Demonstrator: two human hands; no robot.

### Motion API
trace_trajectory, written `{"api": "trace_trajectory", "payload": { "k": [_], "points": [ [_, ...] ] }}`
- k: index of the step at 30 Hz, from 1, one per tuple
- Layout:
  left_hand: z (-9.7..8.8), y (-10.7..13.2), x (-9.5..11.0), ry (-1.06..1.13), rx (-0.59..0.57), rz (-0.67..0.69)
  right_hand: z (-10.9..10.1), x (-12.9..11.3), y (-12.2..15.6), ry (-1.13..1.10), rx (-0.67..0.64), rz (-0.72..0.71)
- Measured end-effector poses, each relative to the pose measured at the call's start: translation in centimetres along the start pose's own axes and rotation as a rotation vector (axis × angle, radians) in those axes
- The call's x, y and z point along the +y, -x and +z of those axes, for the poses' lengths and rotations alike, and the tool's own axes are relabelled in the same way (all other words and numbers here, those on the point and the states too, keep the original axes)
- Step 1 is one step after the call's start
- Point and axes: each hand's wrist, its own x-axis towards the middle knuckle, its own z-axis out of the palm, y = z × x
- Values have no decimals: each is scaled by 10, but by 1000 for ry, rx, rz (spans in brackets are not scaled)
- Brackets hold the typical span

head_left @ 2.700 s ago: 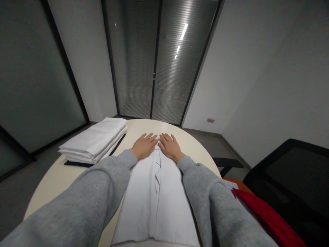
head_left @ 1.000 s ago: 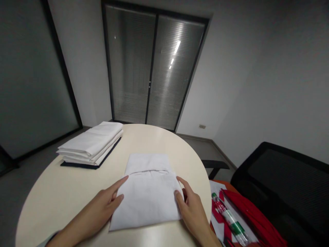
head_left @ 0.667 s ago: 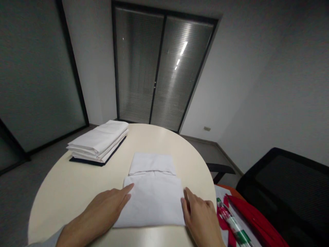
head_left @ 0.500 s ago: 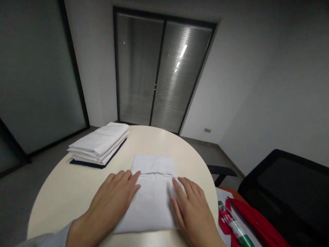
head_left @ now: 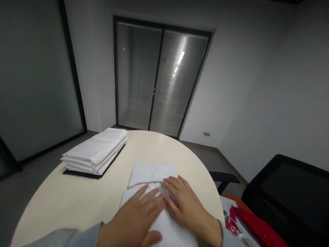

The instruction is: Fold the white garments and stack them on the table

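A folded white cloth [head_left: 151, 171] lies in front of me on the round table, its far end turned over in a band. My left hand [head_left: 138, 216] rests flat on its near part with the fingers spread. My right hand [head_left: 182, 202] lies on the cloth's right side, palm down and fingers stretched forward. The fingertips of both hands come close together at the middle of the cloth. Much of the near cloth is hidden beneath them.
To the far left, a stack of folded white cloths [head_left: 96, 147] sits on a dark folded piece [head_left: 84, 174] on the cream table [head_left: 64, 202]. At right stands a black mesh chair [head_left: 285, 192], with a red cloth item [head_left: 257, 224] and a clear plastic package [head_left: 235, 228] beside it.
Both hands have moved inward over the cloth, from its side edges to its middle. The view has tipped up slightly, so the table sits lower.
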Motion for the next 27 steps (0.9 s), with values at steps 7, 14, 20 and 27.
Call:
{"api": "trace_trajectory", "payload": {
  "k": [7,14,20,27],
  "points": [
    [31,-21,-11,-55,-19,30,-18,40,-126,-124,-251,-34],
    [61,-23,-33,-306,183,189,-5,54,-190,58,-460,75],
    [53,-27,-34,-285,140,190,-22,38,-201,184,-430,12],
    [17,-22,-18,81,54,11,-46,-28,-93,430,-28,-208]
  ]
}}
